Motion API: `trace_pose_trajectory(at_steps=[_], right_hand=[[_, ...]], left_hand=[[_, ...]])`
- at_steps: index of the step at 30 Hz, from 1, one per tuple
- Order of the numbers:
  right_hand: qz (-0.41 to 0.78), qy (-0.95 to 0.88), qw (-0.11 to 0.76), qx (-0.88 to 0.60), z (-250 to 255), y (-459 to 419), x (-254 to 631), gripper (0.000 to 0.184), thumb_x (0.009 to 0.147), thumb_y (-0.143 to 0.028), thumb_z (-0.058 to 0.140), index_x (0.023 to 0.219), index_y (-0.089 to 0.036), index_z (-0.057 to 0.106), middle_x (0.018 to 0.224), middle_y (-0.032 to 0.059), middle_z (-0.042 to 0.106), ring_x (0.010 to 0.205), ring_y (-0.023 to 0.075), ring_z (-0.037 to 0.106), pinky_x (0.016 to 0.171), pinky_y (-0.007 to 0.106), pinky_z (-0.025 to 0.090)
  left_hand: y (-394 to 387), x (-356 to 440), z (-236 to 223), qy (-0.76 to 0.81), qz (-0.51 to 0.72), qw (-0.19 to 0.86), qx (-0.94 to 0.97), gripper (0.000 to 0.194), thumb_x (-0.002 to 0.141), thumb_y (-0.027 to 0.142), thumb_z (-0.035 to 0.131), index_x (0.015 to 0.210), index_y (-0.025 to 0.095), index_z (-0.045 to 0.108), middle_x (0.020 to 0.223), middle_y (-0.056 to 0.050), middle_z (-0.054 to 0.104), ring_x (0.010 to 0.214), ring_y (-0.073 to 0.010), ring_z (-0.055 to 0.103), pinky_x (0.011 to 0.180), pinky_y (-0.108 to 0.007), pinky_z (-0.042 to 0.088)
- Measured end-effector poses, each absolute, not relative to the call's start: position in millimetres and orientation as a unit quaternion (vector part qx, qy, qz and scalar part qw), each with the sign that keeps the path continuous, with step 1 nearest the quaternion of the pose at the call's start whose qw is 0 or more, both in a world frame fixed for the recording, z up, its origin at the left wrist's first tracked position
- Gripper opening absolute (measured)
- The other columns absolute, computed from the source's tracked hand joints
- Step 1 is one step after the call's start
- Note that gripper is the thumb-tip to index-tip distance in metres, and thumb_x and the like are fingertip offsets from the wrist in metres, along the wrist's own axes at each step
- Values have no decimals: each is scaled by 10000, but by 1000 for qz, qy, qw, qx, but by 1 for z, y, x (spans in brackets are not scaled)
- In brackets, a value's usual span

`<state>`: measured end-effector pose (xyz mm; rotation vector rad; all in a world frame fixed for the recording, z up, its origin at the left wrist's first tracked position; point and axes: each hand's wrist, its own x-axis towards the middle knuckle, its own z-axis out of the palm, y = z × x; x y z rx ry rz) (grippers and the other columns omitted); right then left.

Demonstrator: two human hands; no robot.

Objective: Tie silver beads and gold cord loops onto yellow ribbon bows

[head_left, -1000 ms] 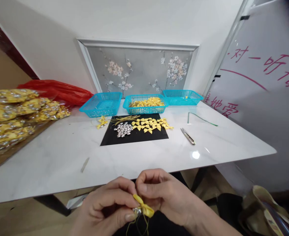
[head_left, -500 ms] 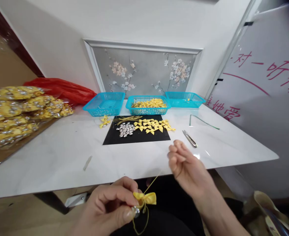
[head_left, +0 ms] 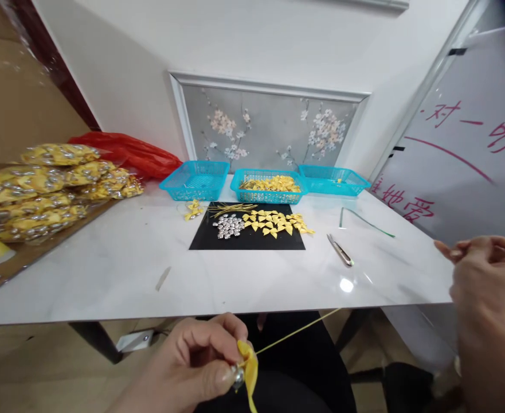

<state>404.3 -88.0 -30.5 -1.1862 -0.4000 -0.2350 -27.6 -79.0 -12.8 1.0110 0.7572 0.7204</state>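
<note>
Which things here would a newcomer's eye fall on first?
Probably the left hand at bottom centre, pinching a yellow bow and a shiny silver bead, with a yellow thread slanting toward the right hand at the right edge. Next, the black mat mid-table, bearing silver beads and small yellow bows. Behind it stand three blue plastic baskets.

Satiny cloth is seen in the yellow bow (head_left: 251, 370), metallic shine on silvery beads (head_left: 228, 226), plastic in blue baskets (head_left: 270, 197), gloss on the white tabletop (head_left: 106, 275).
</note>
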Motion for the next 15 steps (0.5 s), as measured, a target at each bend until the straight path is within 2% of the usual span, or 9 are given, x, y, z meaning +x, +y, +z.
trace_pose_trajectory(at_steps=[3,5,7,9,10,11,13,15], right_hand=[[-47,-223,772,-594,-38,-90,377,284,773,40,606,891,-214,556,601,-43,598,502,131,617,558,270,511],[56,-298,742,-598,-36,-95,336,255,811,-86,675,995,-228,572,676,-24,642,538,137,653,557,253,519],[178,-402,678,-589,-30,-104,286,110,837,-236,717,918,-187,661,720,17,661,543,139,650,516,238,495],[295,-496,607,-546,-21,-112,238,154,877,-318,681,862,-168,714,623,-3,614,492,128,608,521,247,505],[400,-548,552,-485,-18,-115,219,186,931,-321,606,924,-171,715,683,2,623,526,111,605,560,242,506],[472,-557,527,-435,-15,-116,203,185,933,-316,592,964,-173,704,803,18,634,561,94,597,576,235,499],[578,-543,484,-369,-13,-117,184,198,910,-316,614,1028,-169,677,809,6,601,592,86,572,595,224,482],[635,-509,459,-357,-14,-116,177,212,879,-329,654,999,-155,661,751,-5,586,580,83,539,581,214,449]], left_hand=[[-76,-23,-13,331,314,746,485,201,639,433,920,688,267,818,874,-1,636,710,-118,591,648,-225,446],[-74,-20,-12,336,320,723,512,200,662,436,906,697,258,824,875,-6,638,699,-111,574,660,-224,452],[-73,-17,-10,355,334,692,532,212,668,441,901,696,246,822,880,-8,642,687,-103,556,661,-216,454],[-73,-17,-9,362,337,673,550,210,672,440,898,694,247,820,878,-4,646,673,-97,552,646,-204,456],[-73,-17,-8,358,335,669,558,197,679,435,895,698,253,821,872,-1,649,674,-99,564,642,-200,461],[-74,-18,-7,351,332,668,566,179,684,426,893,700,261,823,862,1,652,677,-103,582,640,-199,470],[-74,-19,-6,344,336,667,569,153,682,405,896,693,272,822,829,7,657,675,-112,613,642,-203,491],[-74,-21,-5,357,350,658,563,147,665,386,906,671,270,816,807,9,663,668,-118,630,636,-204,504]])
